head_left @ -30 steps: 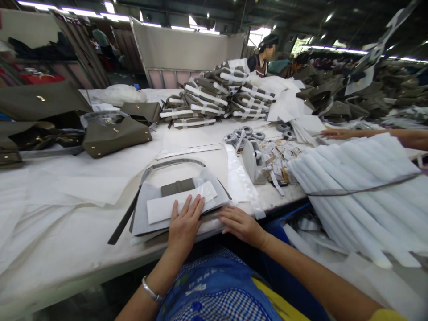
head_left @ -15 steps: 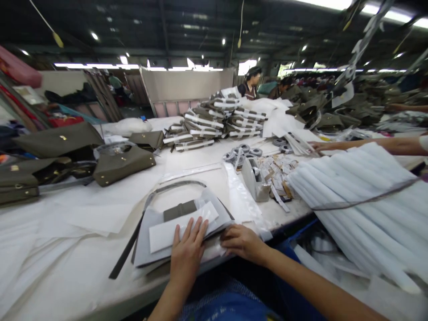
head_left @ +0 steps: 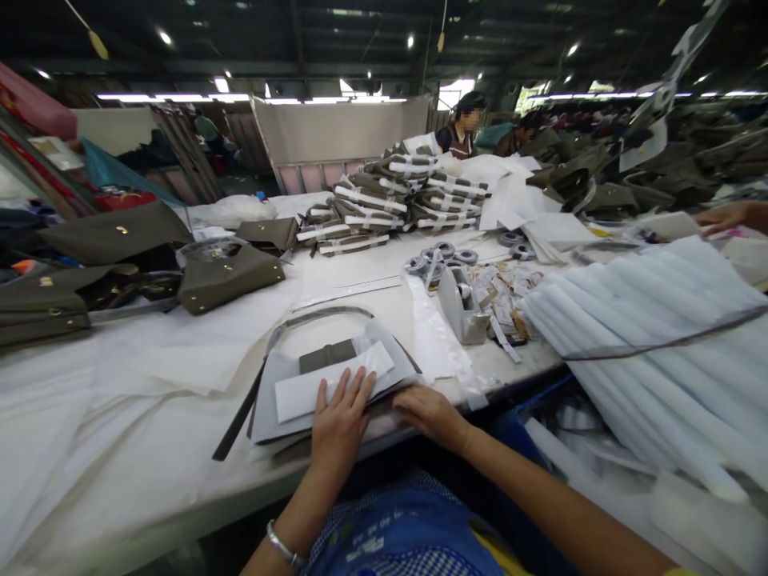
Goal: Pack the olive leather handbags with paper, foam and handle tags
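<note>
A flattened olive handbag lies before me, covered by a grey sheet (head_left: 270, 400), with its dark handle (head_left: 327, 310) arching away at the back. On top rest a white padding strip (head_left: 300, 396) and a folded olive piece (head_left: 327, 355). My left hand (head_left: 345, 416) lies flat with fingers spread, pressing on the white strip. At the near right edge of the bag, my right hand (head_left: 435, 414) has its fingers curled together on the rim; the fingertips are partly hidden. A dark strap (head_left: 240, 416) trails out on the left.
Olive handbags (head_left: 231, 280) stand at the left. Wrapped bags are piled in a stack (head_left: 372, 204) at the back. A tape dispenser (head_left: 462, 308), tape rolls (head_left: 441, 254) and paper tags (head_left: 504, 288) lie right of centre. Bundled white foam (head_left: 648, 320) juts over the right edge. A co-worker's hand (head_left: 723, 218) shows far right.
The view has tilted and shifted slightly, so the bag sits a little higher and further right. Both hands keep nearly the same places. The co-worker's hand at the right has drawn back.
</note>
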